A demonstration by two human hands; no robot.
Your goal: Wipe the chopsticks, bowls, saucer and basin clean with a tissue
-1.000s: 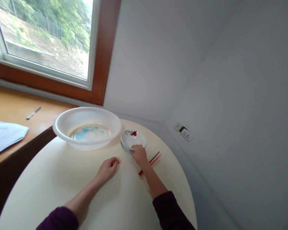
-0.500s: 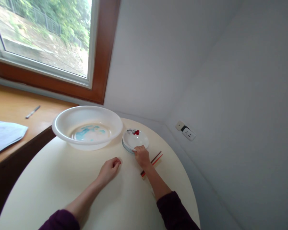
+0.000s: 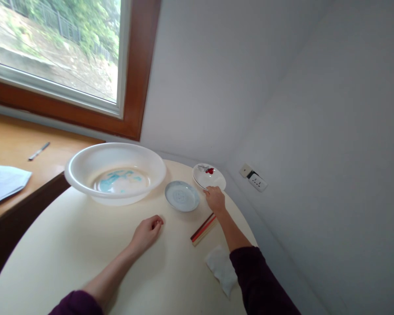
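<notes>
My right hand (image 3: 216, 199) is closed on the near rim of a white plate (image 3: 210, 178) with a red flower and dark leaves. This plate is at the far right of the round table. A pale blue-grey plate (image 3: 181, 196) lies to its left. Just below my right hand, chopsticks (image 3: 202, 229) in dark brown, red and light wood lie side by side, partly under the wrist. My left hand (image 3: 147, 230) rests on the table in front of the blue-grey plate, its fingers curled, with nothing visible in them.
A large whitish basin (image 3: 80, 187) with blue patches on its bottom stands at the back left. A crumpled white cloth or tissue (image 3: 220, 266) lies beside my right sleeve. Left, a wooden desk (image 3: 62, 164) bears a pen (image 3: 38, 151) and papers (image 3: 6, 181). Walls bound the table behind and right.
My right hand has moved the flowered plate right, off the blue-grey plate, which now shows fully. The white cloth has come into view from under my right arm. My left hand stays put.
</notes>
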